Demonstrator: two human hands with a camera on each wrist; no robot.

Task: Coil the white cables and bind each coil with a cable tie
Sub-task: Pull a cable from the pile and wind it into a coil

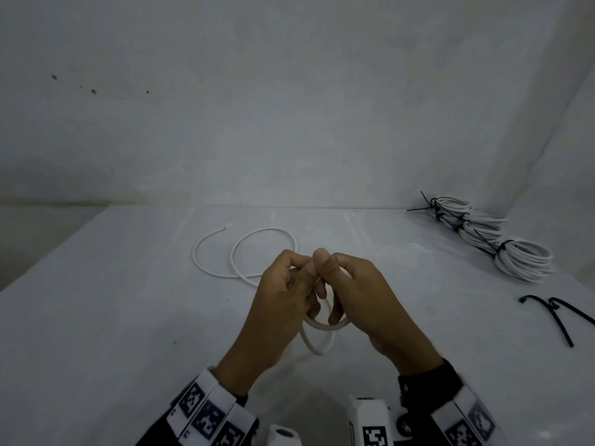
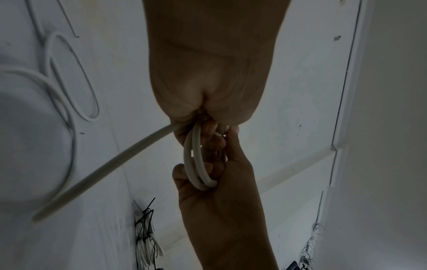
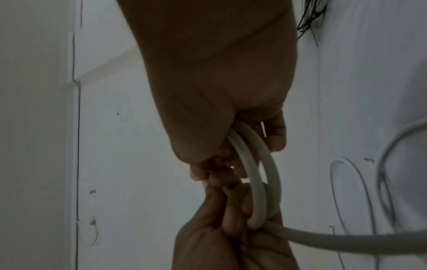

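— White covers everything: the table [image 1: 112,317] and the wall behind it, which carries a few dark specks. Any writing or brand?

— None readable. Only black-and-white square marker patterns on the wrist bands [image 1: 206,413].

— Where is the white cable [image 1: 317,333]?

— Two small loops sit between the hands above the table. The left hand [image 1: 277,313] has its fingers curled round one side of the loops, the right hand [image 1: 363,304] pinches the other. The rest trails in wide curves on the table beyond the hands.

— What do the wrist cameras add?

— Both show the two loops side by side, hidden in the head view. The head view alone shows the bound coils [image 1: 495,239] stacked at the far right, and loose black cable ties [image 1: 557,317] nearer.
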